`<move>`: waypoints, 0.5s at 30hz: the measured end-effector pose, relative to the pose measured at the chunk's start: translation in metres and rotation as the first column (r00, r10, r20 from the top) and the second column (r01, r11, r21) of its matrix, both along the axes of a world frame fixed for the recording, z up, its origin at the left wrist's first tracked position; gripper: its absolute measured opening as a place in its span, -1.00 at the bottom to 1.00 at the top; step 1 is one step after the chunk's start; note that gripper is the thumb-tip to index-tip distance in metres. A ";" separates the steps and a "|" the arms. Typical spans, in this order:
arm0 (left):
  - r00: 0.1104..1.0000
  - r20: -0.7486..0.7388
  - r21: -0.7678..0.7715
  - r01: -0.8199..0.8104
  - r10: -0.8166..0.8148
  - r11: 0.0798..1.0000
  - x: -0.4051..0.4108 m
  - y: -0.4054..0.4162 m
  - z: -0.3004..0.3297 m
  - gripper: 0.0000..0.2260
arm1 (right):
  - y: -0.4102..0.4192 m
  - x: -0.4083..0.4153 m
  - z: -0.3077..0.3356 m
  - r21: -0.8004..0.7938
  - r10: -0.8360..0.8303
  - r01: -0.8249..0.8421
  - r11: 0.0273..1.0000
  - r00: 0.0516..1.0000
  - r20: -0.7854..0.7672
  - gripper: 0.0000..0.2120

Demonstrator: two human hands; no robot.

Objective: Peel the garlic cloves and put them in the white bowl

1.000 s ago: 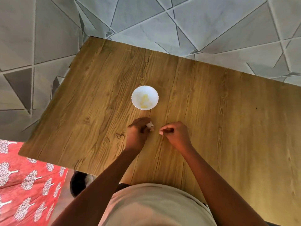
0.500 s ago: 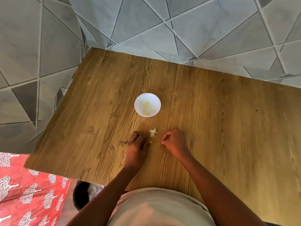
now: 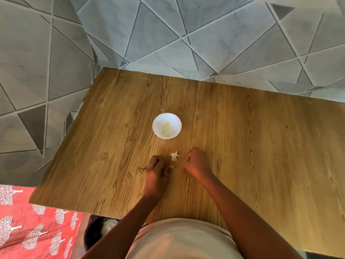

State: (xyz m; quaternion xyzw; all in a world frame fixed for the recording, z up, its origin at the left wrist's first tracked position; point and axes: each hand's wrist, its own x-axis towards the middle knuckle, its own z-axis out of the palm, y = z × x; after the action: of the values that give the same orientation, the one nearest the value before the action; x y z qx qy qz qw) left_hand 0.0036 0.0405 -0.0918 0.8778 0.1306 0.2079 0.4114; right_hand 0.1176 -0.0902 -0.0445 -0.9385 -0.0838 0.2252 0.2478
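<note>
A brown wooden table (image 3: 242,146) with dark grain lines stands on a floor (image 3: 168,34) of gray tiles cut into triangles. A few tiles are darker gray. At the lower left lies a red cloth (image 3: 28,221) with little white trees on it.

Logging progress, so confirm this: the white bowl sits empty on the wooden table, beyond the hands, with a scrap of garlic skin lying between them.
Not empty: the head view shows yellowish peeled cloves inside the white bowl. The rest is right.
</note>
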 end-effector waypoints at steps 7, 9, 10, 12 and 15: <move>0.976 0.045 -0.156 0.217 -0.213 0.964 0.014 -0.022 0.018 -0.71 | -0.045 -0.009 0.008 0.527 -0.123 0.305 0.793 0.928 -0.352 -0.95; 0.982 0.047 -0.200 0.189 -0.184 0.961 0.017 -0.028 0.023 -0.74 | -0.047 -0.013 0.008 0.543 -0.139 0.330 0.772 0.922 -0.363 -0.97; 0.985 0.044 -0.211 0.172 -0.166 0.962 0.019 -0.030 0.025 -0.75 | -0.047 -0.014 0.008 0.540 -0.143 0.338 0.771 0.918 -0.371 -0.99; 0.989 0.028 -0.207 0.145 -0.142 0.968 0.023 -0.031 0.026 -0.74 | -0.045 -0.017 0.007 0.535 -0.140 0.347 0.771 0.911 -0.389 -0.96; 0.988 0.040 -0.122 0.156 -0.152 0.980 0.025 -0.031 0.025 -0.72 | -0.042 -0.020 0.003 0.534 -0.146 0.357 0.767 0.906 -0.397 -0.88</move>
State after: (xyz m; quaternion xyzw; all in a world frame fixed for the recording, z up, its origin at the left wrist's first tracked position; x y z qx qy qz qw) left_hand 0.0289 0.0098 -0.0668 0.8546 0.0687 0.1803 0.4821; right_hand 0.0972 -0.1322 -0.0417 -0.7637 0.0212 0.3064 0.5678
